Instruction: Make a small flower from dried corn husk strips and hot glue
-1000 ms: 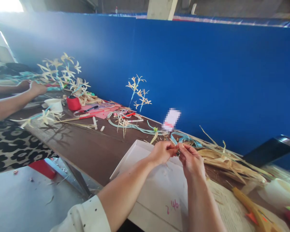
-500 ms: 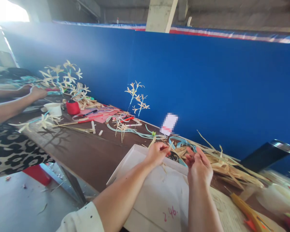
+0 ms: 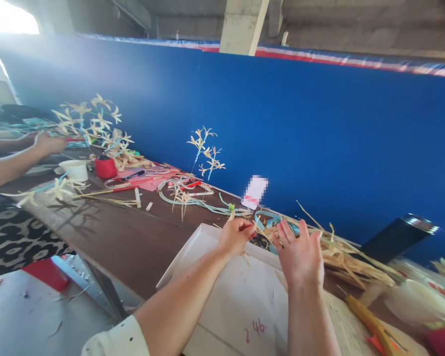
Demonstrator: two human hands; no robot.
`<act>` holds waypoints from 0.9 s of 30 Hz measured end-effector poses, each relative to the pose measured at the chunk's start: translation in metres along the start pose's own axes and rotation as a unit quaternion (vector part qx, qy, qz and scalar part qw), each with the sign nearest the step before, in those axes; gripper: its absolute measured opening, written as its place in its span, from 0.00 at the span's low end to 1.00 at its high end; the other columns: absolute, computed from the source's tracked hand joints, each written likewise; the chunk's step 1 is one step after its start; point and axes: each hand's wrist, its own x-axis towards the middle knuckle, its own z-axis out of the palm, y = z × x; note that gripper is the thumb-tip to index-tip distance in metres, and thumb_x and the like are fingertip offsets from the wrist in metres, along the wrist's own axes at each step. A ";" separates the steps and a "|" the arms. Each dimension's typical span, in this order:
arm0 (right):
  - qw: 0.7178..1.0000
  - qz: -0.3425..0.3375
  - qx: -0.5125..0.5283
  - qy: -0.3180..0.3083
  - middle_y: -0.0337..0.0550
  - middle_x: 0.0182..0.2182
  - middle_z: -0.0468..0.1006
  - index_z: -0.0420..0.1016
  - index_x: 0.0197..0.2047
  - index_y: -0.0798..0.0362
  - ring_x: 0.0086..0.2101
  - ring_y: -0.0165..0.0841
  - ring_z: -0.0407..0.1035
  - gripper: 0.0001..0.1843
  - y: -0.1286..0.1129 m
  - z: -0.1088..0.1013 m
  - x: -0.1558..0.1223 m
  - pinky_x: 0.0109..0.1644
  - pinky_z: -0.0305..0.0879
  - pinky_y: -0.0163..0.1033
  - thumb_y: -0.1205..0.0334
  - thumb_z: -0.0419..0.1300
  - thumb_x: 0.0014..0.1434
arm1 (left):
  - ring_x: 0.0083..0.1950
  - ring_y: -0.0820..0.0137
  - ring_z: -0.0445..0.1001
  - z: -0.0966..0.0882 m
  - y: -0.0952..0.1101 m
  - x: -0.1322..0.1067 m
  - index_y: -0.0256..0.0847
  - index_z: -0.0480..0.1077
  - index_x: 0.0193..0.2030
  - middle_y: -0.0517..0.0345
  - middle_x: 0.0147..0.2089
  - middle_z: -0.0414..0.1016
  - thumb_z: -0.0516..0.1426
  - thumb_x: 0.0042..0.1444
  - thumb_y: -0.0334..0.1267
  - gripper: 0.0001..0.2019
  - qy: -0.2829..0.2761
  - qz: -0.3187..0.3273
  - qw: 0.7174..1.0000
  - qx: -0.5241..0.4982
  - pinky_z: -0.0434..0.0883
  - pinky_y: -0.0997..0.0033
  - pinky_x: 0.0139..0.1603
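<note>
My left hand (image 3: pixel 234 238) is closed in a pinch above the far edge of a white tray-like box lid (image 3: pixel 203 247). What its fingertips hold is too small to make out; a thin pale strip (image 3: pixel 260 230) runs just beside them. To its right, my right hand (image 3: pixel 300 254) is raised with the fingers spread apart and nothing visible in it. Behind both hands lies a heap of dried straw-coloured leaf strips (image 3: pixel 350 264), with a light blue ribbon (image 3: pixel 267 216) next to it. A small green-tipped piece (image 3: pixel 232 207) shows just beyond my left hand.
A yellow utility knife (image 3: pixel 374 324) lies at the right, near a dark cylinder (image 3: pixel 396 240) and a whitish roll (image 3: pixel 419 301). Straw flowers (image 3: pixel 205 148) stand against the blue partition (image 3: pixel 319 123). At the left are another person's hands (image 3: pixel 48 143), a white cup (image 3: pixel 76 170) and a red container (image 3: pixel 106 167).
My right hand has opened, its fingers spreading and turning upward. My left hand keeps its pinch in nearly the same place. The whole view has shifted slightly.
</note>
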 end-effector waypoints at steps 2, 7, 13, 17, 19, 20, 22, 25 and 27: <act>0.999 0.013 0.033 -0.041 0.53 0.54 0.68 0.55 0.61 0.44 0.54 0.39 0.63 0.36 0.000 0.000 0.000 0.55 0.58 0.55 0.35 0.49 0.54 | 0.26 0.76 0.69 0.000 0.002 -0.002 0.36 0.72 0.29 0.60 0.25 0.74 0.56 0.50 0.41 0.10 -0.011 0.002 1.000 -0.004 0.64 0.77 0.30; 0.994 -0.012 0.043 -0.095 0.56 0.52 0.70 0.61 0.56 0.54 0.52 0.41 0.64 0.28 0.007 -0.002 0.001 0.57 0.56 0.56 0.54 0.59 0.54 | 0.26 0.76 0.69 0.002 -0.001 -0.001 0.36 0.72 0.29 0.60 0.25 0.73 0.57 0.49 0.42 0.11 -0.017 0.003 1.000 -0.024 0.64 0.77 0.31; 0.994 -0.074 -0.040 -0.074 0.53 0.52 0.70 0.66 0.53 0.54 0.49 0.42 0.68 0.30 0.015 0.000 0.002 0.54 0.63 0.52 0.68 0.65 0.45 | 0.27 0.76 0.68 0.003 -0.008 0.002 0.36 0.71 0.30 0.60 0.26 0.74 0.56 0.49 0.43 0.11 -0.018 0.025 0.998 -0.047 0.64 0.77 0.31; 0.989 -0.100 -0.106 -0.027 0.49 0.54 0.68 0.68 0.53 0.50 0.42 0.38 0.72 0.29 0.014 0.009 -0.003 0.37 0.72 0.38 0.64 0.66 0.46 | 0.26 0.76 0.67 0.003 -0.009 0.003 0.36 0.71 0.28 0.59 0.26 0.74 0.56 0.49 0.43 0.11 -0.012 0.031 0.998 -0.053 0.63 0.77 0.29; 0.986 -0.107 -0.125 0.000 0.49 0.51 0.71 0.70 0.51 0.50 0.34 0.31 0.73 0.28 0.011 0.013 -0.007 0.24 0.67 0.28 0.64 0.67 0.45 | 0.26 0.76 0.67 0.004 -0.010 0.004 0.36 0.70 0.28 0.60 0.26 0.73 0.57 0.48 0.43 0.10 -0.007 0.023 0.997 -0.069 0.63 0.77 0.29; 0.986 -0.105 -0.129 0.010 0.50 0.49 0.73 0.71 0.50 0.51 0.29 0.26 0.71 0.28 0.009 0.014 -0.008 0.19 0.61 0.24 0.64 0.68 0.43 | 0.26 0.76 0.67 0.004 -0.010 0.004 0.36 0.70 0.29 0.60 0.26 0.73 0.57 0.48 0.43 0.10 -0.005 0.018 0.997 -0.076 0.63 0.77 0.29; 0.987 -0.092 -0.134 0.017 0.51 0.43 0.76 0.73 0.46 0.54 0.19 0.19 0.62 0.25 0.002 0.015 -0.012 0.14 0.50 0.22 0.64 0.69 0.42 | 0.27 0.76 0.68 0.004 -0.011 0.005 0.36 0.70 0.29 0.60 0.26 0.73 0.57 0.48 0.42 0.10 -0.004 0.012 0.996 -0.085 0.64 0.77 0.30; 0.983 -0.084 -0.163 0.014 0.50 0.34 0.78 0.75 0.35 0.58 0.13 0.15 0.49 0.17 -0.015 0.015 -0.014 0.12 0.44 0.24 0.59 0.70 0.42 | 0.28 0.75 0.69 0.003 -0.009 0.003 0.37 0.71 0.29 0.59 0.27 0.74 0.56 0.49 0.41 0.09 -0.003 0.008 0.997 -0.070 0.65 0.76 0.32; 0.976 -0.091 -0.196 0.024 0.48 0.30 0.78 0.74 0.30 0.58 0.13 0.16 0.49 0.17 -0.031 0.015 -0.015 0.12 0.42 0.25 0.57 0.71 0.40 | 0.30 0.74 0.71 0.002 -0.006 0.002 0.37 0.71 0.29 0.59 0.28 0.75 0.56 0.49 0.41 0.09 0.002 0.001 0.999 -0.050 0.66 0.76 0.33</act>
